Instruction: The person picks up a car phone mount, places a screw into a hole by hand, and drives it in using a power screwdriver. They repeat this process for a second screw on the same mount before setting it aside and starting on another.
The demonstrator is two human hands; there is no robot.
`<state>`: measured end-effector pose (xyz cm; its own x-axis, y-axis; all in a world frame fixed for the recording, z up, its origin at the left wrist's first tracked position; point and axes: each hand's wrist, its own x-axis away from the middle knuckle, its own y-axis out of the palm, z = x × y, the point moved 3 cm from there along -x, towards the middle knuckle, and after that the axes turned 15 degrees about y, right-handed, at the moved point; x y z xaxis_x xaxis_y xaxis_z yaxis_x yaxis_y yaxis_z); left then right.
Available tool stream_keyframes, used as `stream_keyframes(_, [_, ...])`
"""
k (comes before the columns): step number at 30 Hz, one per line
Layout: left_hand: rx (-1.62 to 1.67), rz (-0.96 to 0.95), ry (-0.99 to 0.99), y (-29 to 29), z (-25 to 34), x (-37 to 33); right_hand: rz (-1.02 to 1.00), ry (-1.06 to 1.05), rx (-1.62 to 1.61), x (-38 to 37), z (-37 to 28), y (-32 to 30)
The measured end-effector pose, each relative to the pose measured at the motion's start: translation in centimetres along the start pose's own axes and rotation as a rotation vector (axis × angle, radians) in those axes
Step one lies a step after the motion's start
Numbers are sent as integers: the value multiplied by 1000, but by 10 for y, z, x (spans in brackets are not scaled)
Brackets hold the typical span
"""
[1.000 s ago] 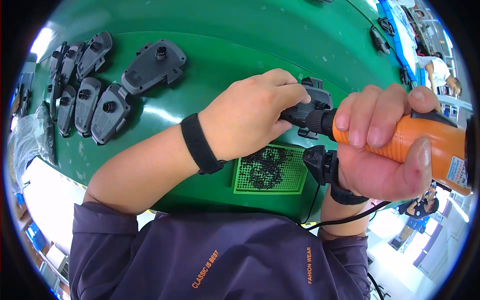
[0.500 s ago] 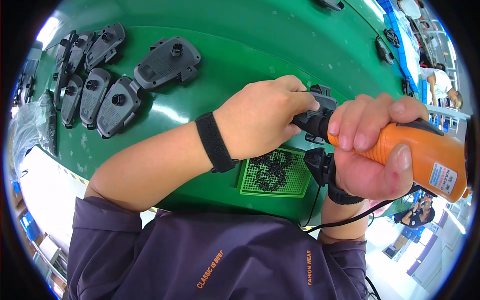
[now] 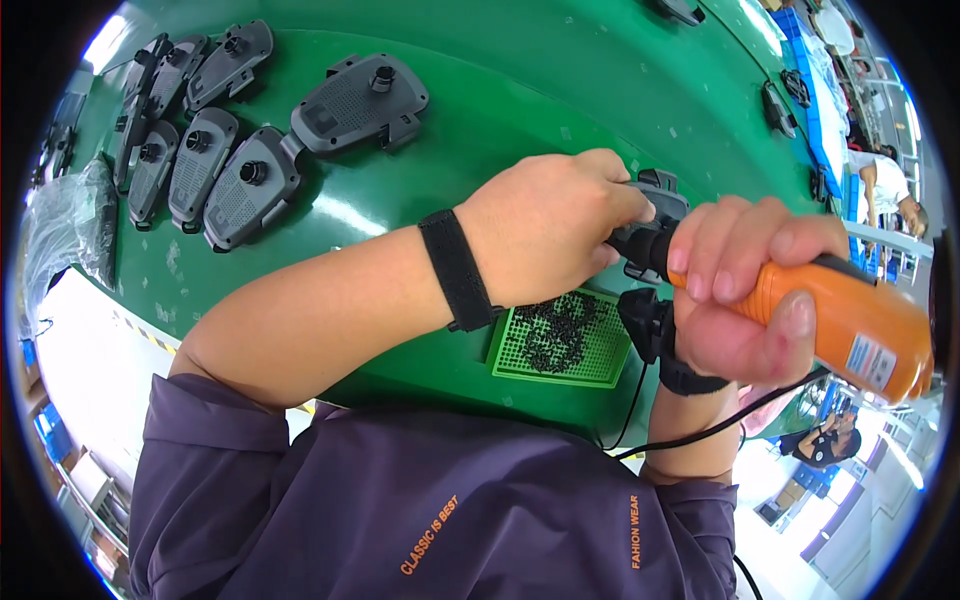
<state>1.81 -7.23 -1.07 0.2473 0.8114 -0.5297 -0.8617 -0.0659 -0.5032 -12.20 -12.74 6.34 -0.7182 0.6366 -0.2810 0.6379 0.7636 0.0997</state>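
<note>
My right hand (image 3: 740, 275) is wrapped round an orange electric screwdriver (image 3: 862, 318), whose black nose points left toward my left hand. My left hand (image 3: 556, 222) is closed at that nose, fingers curled and pressed together; what sits between the fingertips is hidden. Under and just beyond both hands lies a dark grey plastic housing (image 3: 664, 206), mostly covered by them. Close below my left hand stands a green perforated tray (image 3: 508, 372) with many small black screws (image 3: 556, 335). A black strap (image 3: 455, 268) circles my left wrist.
Several grey housings with round black knobs (image 3: 362, 100) lie at the left of the green table (image 3: 480, 90). A clear plastic bag (image 3: 65, 215) is at the far left. A black cable (image 3: 715, 430) runs below my right wrist. Blue bins (image 3: 815, 110) and people stand at the right.
The view has shifted slightly, so the table and housings appear a little to the right. Both hands keep the same hold, and the screwdriver's nose stays at my left fingers.
</note>
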Motion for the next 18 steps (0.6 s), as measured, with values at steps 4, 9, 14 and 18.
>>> stream_keyframes(4, [-24, 58, 42, 2, -2, 1, 65, -8, -85, 6, -3, -7])
stream_keyframes(9, [3, -2, -24, 1, -2, -3, 98, -14, -108, 53, -34, -12])
stream_keyframes(14, [-58, -6, 1, 3, -2, -1, 147, 87, -54, 85, -9, -12])
stream_keyframes(18, [-121, 19, 71, 0, -1, -2, 147, 81, -77, 85, -5, -8])
